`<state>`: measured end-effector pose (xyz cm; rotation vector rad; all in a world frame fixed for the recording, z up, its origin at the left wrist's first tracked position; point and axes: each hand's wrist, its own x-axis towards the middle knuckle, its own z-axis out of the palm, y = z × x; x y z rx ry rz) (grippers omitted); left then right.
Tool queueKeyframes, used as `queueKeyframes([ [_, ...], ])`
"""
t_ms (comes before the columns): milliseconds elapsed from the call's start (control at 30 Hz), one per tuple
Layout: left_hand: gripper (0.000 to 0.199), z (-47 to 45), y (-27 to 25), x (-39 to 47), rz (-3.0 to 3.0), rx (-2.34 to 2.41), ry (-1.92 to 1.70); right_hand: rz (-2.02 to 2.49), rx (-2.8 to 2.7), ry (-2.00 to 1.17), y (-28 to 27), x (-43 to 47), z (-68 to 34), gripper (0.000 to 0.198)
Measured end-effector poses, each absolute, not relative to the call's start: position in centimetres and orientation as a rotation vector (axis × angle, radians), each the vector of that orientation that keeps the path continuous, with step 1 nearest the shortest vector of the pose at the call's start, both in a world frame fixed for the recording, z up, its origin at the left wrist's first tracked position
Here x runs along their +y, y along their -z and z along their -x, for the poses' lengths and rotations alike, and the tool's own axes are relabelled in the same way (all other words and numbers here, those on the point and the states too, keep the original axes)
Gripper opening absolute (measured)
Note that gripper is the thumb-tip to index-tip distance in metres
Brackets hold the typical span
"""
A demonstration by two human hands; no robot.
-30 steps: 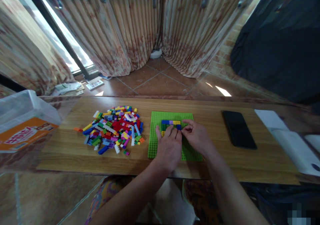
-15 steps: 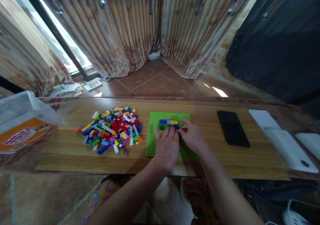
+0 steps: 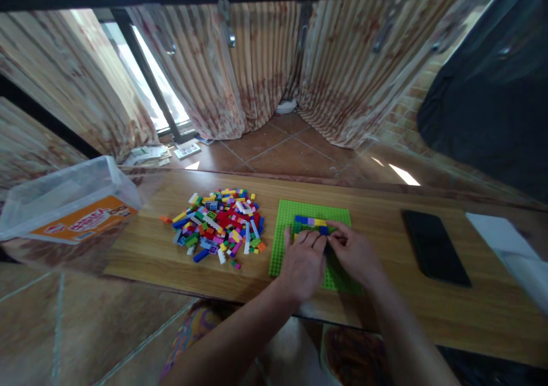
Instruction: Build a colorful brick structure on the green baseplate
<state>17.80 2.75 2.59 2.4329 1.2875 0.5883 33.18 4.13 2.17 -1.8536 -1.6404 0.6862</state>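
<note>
A green studded baseplate (image 3: 279, 234) lies on the wooden board. On it is a low block of toy bricks (image 3: 317, 222) in blue, purple, yellow and green, partly hidden by my hands. My left hand (image 3: 303, 263) rests over the near side of these bricks, fingers stretched forward and thumb held apart at the left. At their right edge, my right hand (image 3: 353, 253) has its fingers drawn together in a pinch beside a dark blue brick (image 3: 324, 230). Whatever sits between those fingertips is hidden.
A heap of loose mixed bricks (image 3: 222, 223) lies left of the baseplate. Farther left stands a clear plastic box (image 3: 124, 186) with an orange label. To the right are a black phone (image 3: 435, 248) and a white sheet (image 3: 492, 232). The wooden board (image 3: 171, 274) ends close to my knees.
The camera view has swung left and tilted, so everything appears farther right. Both hands stay at the same bricks, in nearly the same pose.
</note>
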Motion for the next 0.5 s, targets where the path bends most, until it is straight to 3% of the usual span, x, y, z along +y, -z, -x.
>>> queueKeyframes([
  [500, 0.028, -16.6, -3.4, 3.7, -2.272, 1.291, -0.727, 1.916, -1.578, -0.685, -1.8, 5.9, -33.5, 0.039],
])
